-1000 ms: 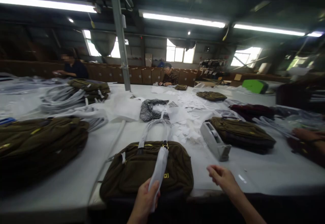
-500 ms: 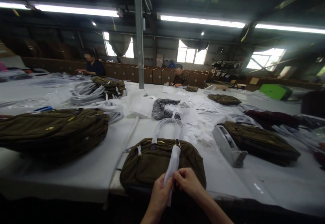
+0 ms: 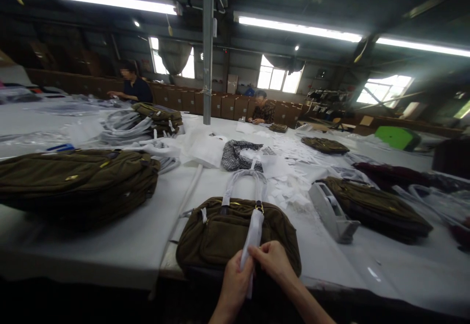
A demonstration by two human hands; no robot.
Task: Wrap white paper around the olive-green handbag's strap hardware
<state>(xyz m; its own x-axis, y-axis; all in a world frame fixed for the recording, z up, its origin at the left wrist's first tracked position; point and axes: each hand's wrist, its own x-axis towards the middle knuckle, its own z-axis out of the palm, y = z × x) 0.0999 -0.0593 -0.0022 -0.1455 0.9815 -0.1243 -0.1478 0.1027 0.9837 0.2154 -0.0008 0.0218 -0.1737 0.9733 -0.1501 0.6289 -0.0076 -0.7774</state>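
An olive-brown bag (image 3: 220,233) lies flat at the near edge of the white table (image 3: 110,245), its two handles wrapped in white. One wrapped handle (image 3: 254,231) is pulled toward me over the bag's front. My left hand (image 3: 235,285) is closed round its lower end. My right hand (image 3: 270,260) pinches the white wrap just above the left hand. The other wrapped handle (image 3: 244,179) arches away behind the bag.
A stack of the same brown bags (image 3: 73,179) lies left, another bag (image 3: 378,206) right with a grey tape dispenser (image 3: 332,214) beside it. White paper scraps, plastic sleeves and more bags cover the far table. Two people work at the far side. A steel post (image 3: 207,50) rises mid-table.
My right hand moved from the table onto the wrapped handle and now pinches it with the left. The camera view shifted left.
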